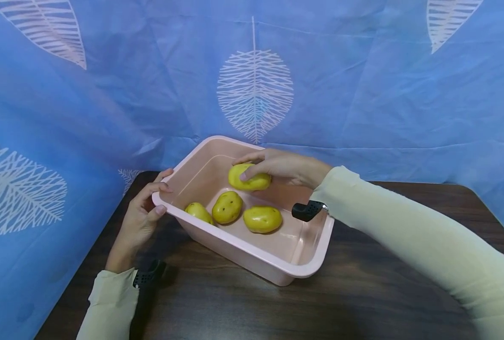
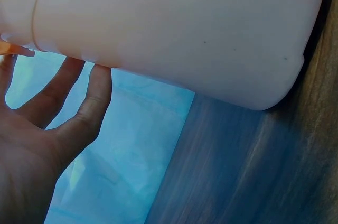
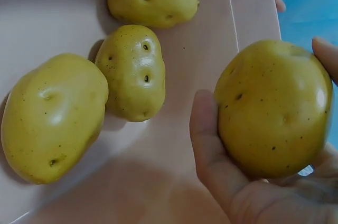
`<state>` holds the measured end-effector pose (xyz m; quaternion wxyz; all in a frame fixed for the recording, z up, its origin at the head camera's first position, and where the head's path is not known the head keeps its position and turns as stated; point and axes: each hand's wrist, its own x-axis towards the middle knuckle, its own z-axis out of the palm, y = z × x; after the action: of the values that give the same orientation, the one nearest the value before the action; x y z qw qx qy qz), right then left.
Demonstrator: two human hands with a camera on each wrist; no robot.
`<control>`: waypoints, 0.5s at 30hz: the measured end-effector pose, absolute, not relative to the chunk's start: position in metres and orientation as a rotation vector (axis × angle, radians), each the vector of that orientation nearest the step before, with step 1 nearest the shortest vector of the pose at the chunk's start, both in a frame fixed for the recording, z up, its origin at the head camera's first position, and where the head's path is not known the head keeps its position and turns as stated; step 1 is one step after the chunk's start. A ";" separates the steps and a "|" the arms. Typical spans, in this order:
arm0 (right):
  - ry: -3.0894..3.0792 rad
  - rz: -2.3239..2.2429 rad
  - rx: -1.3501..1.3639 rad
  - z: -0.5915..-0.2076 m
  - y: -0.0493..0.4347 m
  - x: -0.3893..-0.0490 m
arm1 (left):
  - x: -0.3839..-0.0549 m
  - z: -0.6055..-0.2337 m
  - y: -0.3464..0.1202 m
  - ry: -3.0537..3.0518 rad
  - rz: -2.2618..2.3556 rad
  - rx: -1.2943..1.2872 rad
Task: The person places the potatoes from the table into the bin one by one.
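Note:
A pink plastic tub stands on the dark table with three yellow potatoes inside: one by the left wall, one in the middle and one farther right. My right hand holds another potato between thumb and fingers, raised over the tub's inside. My left hand grips the rim at the tub's left corner, fingers over the edge and thumb on the near side. In the left wrist view, fingers of that hand touch the tub's pale outer wall.
Dark wood-grain tabletop lies under and in front of the tub. A blue cloth with white leaf prints hangs right behind it and along the left side. Black straps are on both wrists.

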<state>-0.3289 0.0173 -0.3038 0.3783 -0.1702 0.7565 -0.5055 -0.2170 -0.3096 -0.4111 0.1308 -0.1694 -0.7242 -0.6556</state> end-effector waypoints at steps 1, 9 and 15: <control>1.936 -1.295 -0.432 -0.304 0.017 -0.329 | -0.217 -0.411 -0.309 -2.103 -1.906 -0.489; 2.009 -1.262 -0.446 -0.304 0.018 -0.330 | -0.218 -0.410 -0.309 -2.096 -1.922 -0.482; 2.195 -1.135 -0.576 -0.301 0.022 -0.330 | -0.217 -0.411 -0.309 -2.097 -1.912 -0.485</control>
<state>-0.3297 0.0225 -0.3007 0.2975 -0.2168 0.8260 -0.4269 -0.2168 -0.3095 -0.4108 0.1308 -0.1671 -0.7222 -0.6584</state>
